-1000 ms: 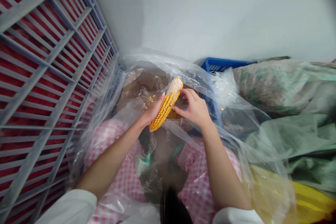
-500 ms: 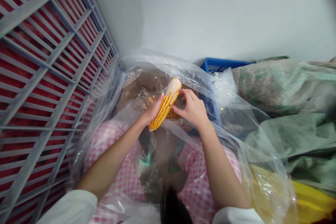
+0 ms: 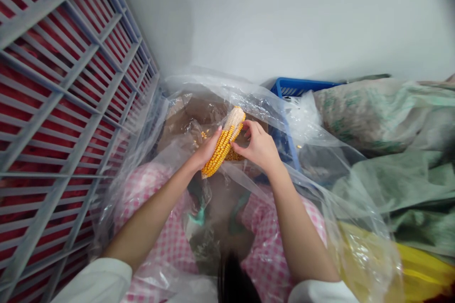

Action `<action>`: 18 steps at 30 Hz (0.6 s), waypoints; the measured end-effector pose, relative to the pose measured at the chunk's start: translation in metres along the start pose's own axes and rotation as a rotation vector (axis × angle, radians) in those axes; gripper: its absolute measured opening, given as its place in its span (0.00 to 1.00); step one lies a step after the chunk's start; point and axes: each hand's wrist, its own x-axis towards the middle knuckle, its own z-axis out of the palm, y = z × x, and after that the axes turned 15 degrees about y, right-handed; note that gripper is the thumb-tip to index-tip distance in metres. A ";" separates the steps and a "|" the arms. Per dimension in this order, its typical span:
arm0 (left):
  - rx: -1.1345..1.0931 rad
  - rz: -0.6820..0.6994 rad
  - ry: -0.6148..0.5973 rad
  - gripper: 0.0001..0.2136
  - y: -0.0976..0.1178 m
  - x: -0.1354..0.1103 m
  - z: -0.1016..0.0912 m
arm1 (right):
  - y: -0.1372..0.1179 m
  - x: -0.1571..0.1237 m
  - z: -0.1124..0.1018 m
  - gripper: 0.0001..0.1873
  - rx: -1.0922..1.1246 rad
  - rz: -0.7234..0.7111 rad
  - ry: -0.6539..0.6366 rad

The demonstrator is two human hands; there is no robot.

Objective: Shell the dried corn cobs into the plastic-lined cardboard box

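Note:
My left hand (image 3: 209, 147) is wrapped around an ear of corn (image 3: 221, 150), held tilted with its upper end leaning away to the right. Yellow kernels cover most of the ear, while its upper part is bare and whitish. On the ear's right side, my right hand (image 3: 259, 144) has its thumb and bent fingers against the kernels. Loose kernels (image 3: 233, 155) lie below in a clear plastic bag (image 3: 216, 80) spread open across my lap. Part of the loose kernels is hidden behind the ear and my hands.
A tall grey slatted crate (image 3: 67, 90) with red stuff behind its slats stands close on the left. To the right are a blue basket (image 3: 302, 86), a pale woven sack (image 3: 369, 113), green cloth (image 3: 394, 182) and a yellow bag (image 3: 419, 265). A white wall rises in front.
Almost nothing differs. Both hands keep their places on the ear of corn, and the view has shifted very slightly.

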 end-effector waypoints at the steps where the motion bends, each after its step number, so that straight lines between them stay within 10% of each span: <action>1: 0.003 -0.012 0.000 0.27 0.000 0.000 0.000 | 0.000 0.000 0.001 0.29 0.019 0.006 0.003; 18: -0.133 -0.159 -0.011 0.26 0.009 -0.001 0.002 | 0.005 0.004 0.013 0.22 0.514 0.310 0.082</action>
